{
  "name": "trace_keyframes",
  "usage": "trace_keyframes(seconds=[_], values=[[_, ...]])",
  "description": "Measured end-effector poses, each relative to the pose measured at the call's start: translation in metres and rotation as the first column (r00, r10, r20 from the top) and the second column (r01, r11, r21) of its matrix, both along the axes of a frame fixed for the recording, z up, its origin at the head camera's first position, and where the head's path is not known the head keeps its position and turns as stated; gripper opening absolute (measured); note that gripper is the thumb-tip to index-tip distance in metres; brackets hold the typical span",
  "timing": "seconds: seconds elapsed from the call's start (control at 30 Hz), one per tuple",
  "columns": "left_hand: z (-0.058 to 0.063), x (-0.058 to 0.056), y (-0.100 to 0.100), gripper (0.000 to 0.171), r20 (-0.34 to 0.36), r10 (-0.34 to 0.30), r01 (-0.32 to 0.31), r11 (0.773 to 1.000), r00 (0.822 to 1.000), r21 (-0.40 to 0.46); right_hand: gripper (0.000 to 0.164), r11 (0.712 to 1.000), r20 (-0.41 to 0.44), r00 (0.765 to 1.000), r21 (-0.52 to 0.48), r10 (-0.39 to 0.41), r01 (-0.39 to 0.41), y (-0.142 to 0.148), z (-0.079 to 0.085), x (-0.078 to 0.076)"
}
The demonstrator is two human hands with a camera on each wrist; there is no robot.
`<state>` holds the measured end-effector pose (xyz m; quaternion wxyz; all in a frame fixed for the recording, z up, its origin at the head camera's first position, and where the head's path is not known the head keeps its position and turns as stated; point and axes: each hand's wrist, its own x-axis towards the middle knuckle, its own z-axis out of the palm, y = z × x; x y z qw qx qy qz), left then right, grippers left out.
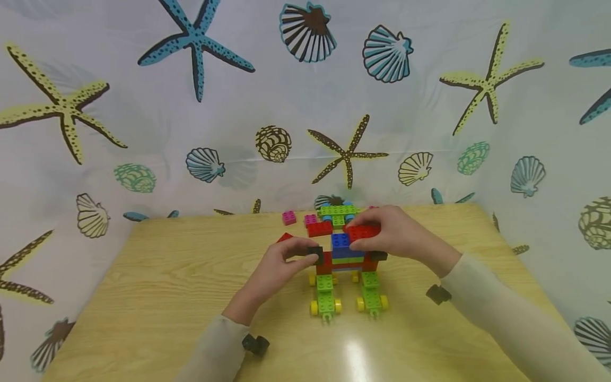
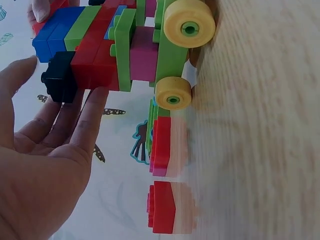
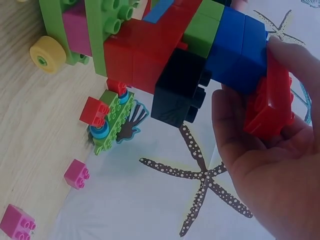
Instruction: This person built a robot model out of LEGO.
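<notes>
In the middle of the head view stands a toy brick build on two green wheeled bases [image 1: 326,302] with yellow wheels. Red bricks, a green layer and blue bricks [image 1: 340,240] stack above them, and black bricks [image 3: 179,87] jut out from the sides. My left hand [image 1: 281,262] holds the build at the black brick [image 2: 61,77] on its left, its fingers against the black and red bricks. My right hand [image 1: 393,231] pinches a red brick [image 3: 270,105] at the top of the blue bricks, thumb on one side and fingers curled on the other.
Behind the build is a green wheeled base [image 1: 339,211] with blue wheels. Pink bricks [image 1: 288,217] and a long red brick [image 1: 320,228] lie near it, another red brick [image 1: 285,237] behind my left hand. A patterned cloth [image 1: 238,106] hangs behind the wooden table [image 1: 181,276].
</notes>
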<state>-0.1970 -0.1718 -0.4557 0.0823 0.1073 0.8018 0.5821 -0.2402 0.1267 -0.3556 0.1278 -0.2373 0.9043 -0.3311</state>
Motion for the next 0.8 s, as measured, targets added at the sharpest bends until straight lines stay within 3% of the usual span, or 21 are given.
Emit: trace_keyframes(seconds=[0.23, 0.37, 0.5, 0.63, 0.8], values=[[0.007, -0.019, -0.006, 0.037, -0.064, -0.008, 0.007, 1.0, 0.998, -0.014, 0.047, 0.999, -0.04, 0.999, 0.049, 0.016, -0.014, -0.001, -0.003, 0.001], [0.008, -0.038, -0.008, 0.033, -0.11, 0.021, -0.034, 0.993, 0.994, -0.117, 0.049, 0.998, -0.015, 1.0, 0.061, 0.01, -0.009, 0.004, -0.006, 0.002], [0.007, -0.059, -0.005, 0.031, -0.156, 0.042, -0.077, 0.97, 0.987, -0.229, 0.051, 0.998, 0.005, 1.0, 0.06, 0.006, -0.006, 0.012, -0.009, 0.003], [0.002, -0.079, 0.001, 0.031, -0.163, 0.023, -0.069, 0.956, 0.986, -0.287, 0.05, 0.997, 0.002, 1.0, 0.071, 0.012, -0.012, 0.019, -0.01, 0.004], [-0.006, -0.098, 0.009, 0.033, -0.139, 0.005, -0.047, 0.953, 0.99, -0.301, 0.048, 0.996, 0.015, 1.0, 0.088, 0.005, -0.006, 0.028, -0.008, 0.006]])
